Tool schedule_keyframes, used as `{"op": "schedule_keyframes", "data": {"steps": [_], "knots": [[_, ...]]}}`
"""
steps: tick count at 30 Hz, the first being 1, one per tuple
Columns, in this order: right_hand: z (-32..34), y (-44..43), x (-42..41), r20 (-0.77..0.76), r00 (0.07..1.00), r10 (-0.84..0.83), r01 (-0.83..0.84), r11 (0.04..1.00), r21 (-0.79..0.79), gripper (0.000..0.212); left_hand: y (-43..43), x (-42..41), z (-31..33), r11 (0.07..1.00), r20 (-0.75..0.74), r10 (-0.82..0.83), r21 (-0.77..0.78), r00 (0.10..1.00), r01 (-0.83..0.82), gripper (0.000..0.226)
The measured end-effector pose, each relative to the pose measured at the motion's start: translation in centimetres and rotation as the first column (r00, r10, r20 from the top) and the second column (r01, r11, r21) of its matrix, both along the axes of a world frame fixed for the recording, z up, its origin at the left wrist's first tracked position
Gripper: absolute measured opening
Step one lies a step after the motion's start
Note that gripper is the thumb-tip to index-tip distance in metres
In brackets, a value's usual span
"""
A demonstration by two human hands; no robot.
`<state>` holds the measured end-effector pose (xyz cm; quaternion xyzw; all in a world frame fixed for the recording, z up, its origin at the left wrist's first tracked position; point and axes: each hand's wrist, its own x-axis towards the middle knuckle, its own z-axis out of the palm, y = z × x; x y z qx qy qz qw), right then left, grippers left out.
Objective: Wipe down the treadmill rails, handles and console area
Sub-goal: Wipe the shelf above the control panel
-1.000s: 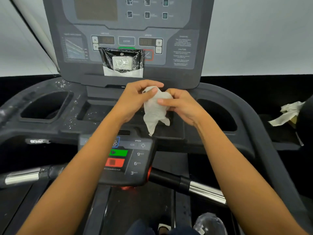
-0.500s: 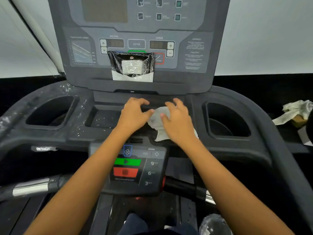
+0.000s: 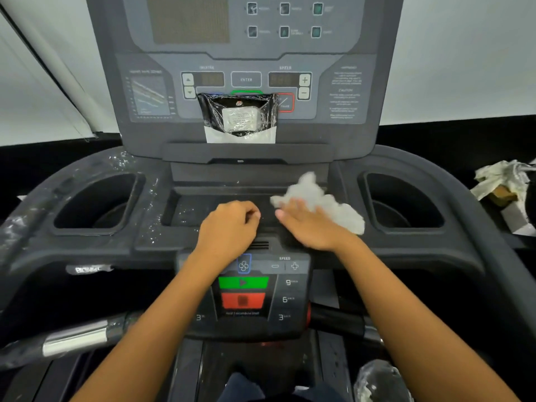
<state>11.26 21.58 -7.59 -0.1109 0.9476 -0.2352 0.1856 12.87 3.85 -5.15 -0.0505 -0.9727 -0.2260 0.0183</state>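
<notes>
The right hand (image 3: 310, 224) is showing blurred and is hiding the near part of the smeared white cloth (image 3: 322, 203). A plastic-wrapped packet (image 3: 239, 117) is covering some buttons on the console (image 3: 362, 39), whose top is running off the frame. Its caution text (image 3: 345, 94) is appearing too small to read.

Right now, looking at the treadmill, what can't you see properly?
All in the head view:
- Caution text on the console: too small and blurry to read.
- Label on the plastic-wrapped packet: shiny wrap hides it.
- Tray under the white wipe and right hand: covered.
- Crumpled cloth at the right: cut off by the picture's edge.
- Left hand: fingertips curled under, hidden.
</notes>
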Motion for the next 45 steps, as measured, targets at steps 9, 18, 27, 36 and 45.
{"op": "schedule_keyframes", "data": {"steps": [9,18,27,36,45], "knots": [[0.6,-3.2,-3.8,0.073,0.956,0.283,-0.279,0.958,-0.06,0.047,-3.1,0.7,-1.0,0.993,0.077,0.107,0.04,0.991,-0.11,0.031],[-0.4,-3.9,-3.9,-0.093,0.979,0.181,-0.174,0.981,0.082,0.053,-3.5,0.5,-1.1,0.998,0.122,0.054,0.033,0.991,-0.058,0.033],[-1.1,-1.8,-5.7,-0.15,0.976,0.159,-0.173,0.981,-0.086,0.044,-4.2,0.3,-1.4,0.997,0.116,0.033,0.065,0.993,-0.04,0.033],[-0.4,-12.2,-8.7,-0.034,0.909,0.416,-0.417,0.904,-0.095,0.048,-4.9,0.1,-1.7,0.997,0.076,-0.038,0.074,0.996,0.033,0.031],[0.0,-5.8,-6.9,-0.023,0.976,0.218,-0.214,0.928,-0.304,0.04,-12.9,0.6,-3.8,0.998,-0.065,-0.018,0.063,0.998,0.022,0.062]]}}
